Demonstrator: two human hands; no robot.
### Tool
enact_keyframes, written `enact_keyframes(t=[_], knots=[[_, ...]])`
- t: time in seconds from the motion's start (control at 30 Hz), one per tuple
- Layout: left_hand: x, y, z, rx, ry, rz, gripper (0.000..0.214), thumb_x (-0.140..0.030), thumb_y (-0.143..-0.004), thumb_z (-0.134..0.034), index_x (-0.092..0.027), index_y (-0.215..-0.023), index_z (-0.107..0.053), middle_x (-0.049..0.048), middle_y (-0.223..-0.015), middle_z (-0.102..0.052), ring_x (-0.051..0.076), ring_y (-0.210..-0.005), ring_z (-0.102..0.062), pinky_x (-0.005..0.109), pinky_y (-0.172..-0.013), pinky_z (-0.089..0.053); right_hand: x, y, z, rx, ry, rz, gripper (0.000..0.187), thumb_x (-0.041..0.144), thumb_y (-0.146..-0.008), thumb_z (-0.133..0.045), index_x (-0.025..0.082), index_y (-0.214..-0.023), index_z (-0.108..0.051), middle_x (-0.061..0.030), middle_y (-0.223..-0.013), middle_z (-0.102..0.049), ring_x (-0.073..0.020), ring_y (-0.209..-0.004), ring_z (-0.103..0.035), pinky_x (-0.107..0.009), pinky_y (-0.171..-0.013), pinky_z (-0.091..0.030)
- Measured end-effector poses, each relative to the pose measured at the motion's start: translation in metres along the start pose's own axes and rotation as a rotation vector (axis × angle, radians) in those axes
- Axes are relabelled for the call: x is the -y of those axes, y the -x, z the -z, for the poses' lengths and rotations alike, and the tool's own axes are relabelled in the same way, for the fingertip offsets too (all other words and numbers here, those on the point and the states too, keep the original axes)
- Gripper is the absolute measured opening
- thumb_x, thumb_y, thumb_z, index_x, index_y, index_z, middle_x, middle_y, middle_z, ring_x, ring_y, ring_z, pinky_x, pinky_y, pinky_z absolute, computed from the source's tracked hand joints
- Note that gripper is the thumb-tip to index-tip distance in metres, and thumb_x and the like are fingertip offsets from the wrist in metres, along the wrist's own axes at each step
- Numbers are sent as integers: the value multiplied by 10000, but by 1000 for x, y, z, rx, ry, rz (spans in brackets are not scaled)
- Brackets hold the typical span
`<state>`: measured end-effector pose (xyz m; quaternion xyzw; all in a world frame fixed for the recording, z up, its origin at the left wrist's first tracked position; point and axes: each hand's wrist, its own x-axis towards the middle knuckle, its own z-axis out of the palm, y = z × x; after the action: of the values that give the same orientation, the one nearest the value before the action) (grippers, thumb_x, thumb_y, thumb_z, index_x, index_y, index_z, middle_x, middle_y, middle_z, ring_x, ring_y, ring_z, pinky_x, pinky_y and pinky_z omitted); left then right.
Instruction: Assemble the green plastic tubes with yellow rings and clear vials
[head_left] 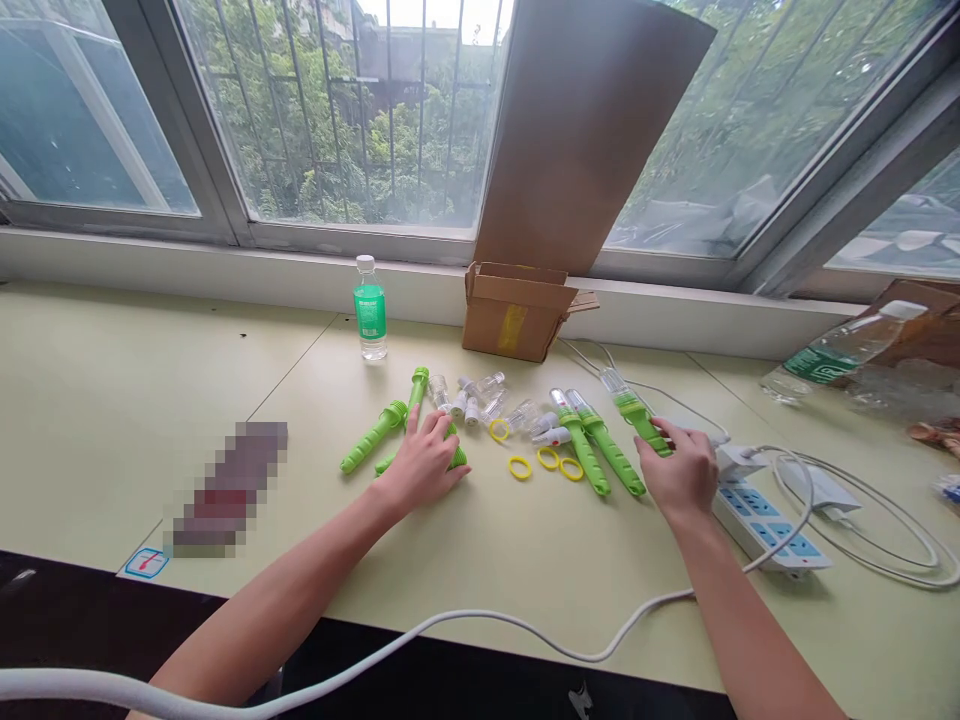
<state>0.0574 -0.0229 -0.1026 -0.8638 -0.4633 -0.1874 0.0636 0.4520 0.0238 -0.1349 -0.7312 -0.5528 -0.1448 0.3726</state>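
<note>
My left hand (424, 460) is bent over a green plastic handle (458, 452), its threaded end showing between thumb and index finger; the palm hides most of it. Beside that hand lie two more green handles without tops, one ribbed handle (373, 438) and one upright-pointing handle (418, 387). My right hand (681, 468) grips the lower end of a green stick (634, 410) with a clear top, tilted away from me. Left of it, two similar sticks (604, 440) with clear tops lie side by side. Several clear caps with white bases (471, 408) and several yellow rings (519, 468) lie between my hands.
A green-labelled bottle (371, 318) and an open cardboard box (510, 315) stand near the window. At right are a power strip (772, 530), a charger, coiled cables and a tilted bottle (832, 358). A white cable (525, 628) crosses the front edge. A blurred object (229, 490) lies left.
</note>
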Motion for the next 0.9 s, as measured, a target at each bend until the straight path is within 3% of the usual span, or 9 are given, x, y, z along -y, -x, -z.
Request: enact_keyframes(t=[0.1,0.2,0.47,0.63,0.73,0.8,0.9], knots=[[0,0,1,12,-10,2,284,-436,-866,-585,-158,-846,-643,151,-1223,-557,332,-1271,-434,644,-1147,-157,2,0,-1,-116,-36,99,411,366,-735,-600,156,-1071,-712,-133,-966,-619,-302,-905,-585,-406,-779,-470],[0,0,0,7,-13,3,289,-439,-867,-582,-157,-862,-644,153,-1220,-558,332,-1272,-433,640,-1148,-159,5,1,-1,-154,-61,145,384,361,-736,-606,157,-1043,-714,-123,-943,-619,-291,-878,-586,-402,-771,-472],[0,0,-1,0,-8,-2,281,-431,-858,-600,-154,-870,-642,159,-1207,-563,340,-1264,-438,648,-1142,-151,42,13,17,-163,-206,292,373,353,-839,-574,159,-1155,-610,-116,-984,-669,-268,-908,-622,-392,-813,-495],[-1,-2,2,-24,54,12,295,-448,-842,-625,-155,-871,-638,164,-1186,-581,347,-1253,-451,648,-1132,-163,74,24,30,-127,-332,318,338,353,-827,-622,173,-1111,-591,-107,-969,-672,-249,-864,-632,-376,-780,-506],[-5,-4,8,-98,197,33,356,-467,-853,-608,-155,-1024,-623,167,-1202,-587,341,-1221,-482,624,-1118,-216,92,34,41,97,-525,191,355,367,-786,-685,196,-1081,-588,-83,-947,-668,-235,-841,-637,-355,-734,-514],[-9,-5,14,-171,383,53,429,-466,-857,-604,-161,-1158,-581,159,-1206,-596,331,-1201,-498,586,-1104,-268,109,44,50,427,-770,74,362,379,-785,-699,203,-1075,-576,-62,-890,-655,-197,-751,-627,-294,-611,-505],[-14,-7,22,-227,852,106,493,-442,-858,-615,-179,-1266,-526,150,-1248,-592,314,-1211,-511,504,-1062,-361,136,65,62,990,-1122,-122,364,395,-833,-658,192,-1114,-544,-21,-777,-613,-100,-482,-495,-207,-386,-353]])
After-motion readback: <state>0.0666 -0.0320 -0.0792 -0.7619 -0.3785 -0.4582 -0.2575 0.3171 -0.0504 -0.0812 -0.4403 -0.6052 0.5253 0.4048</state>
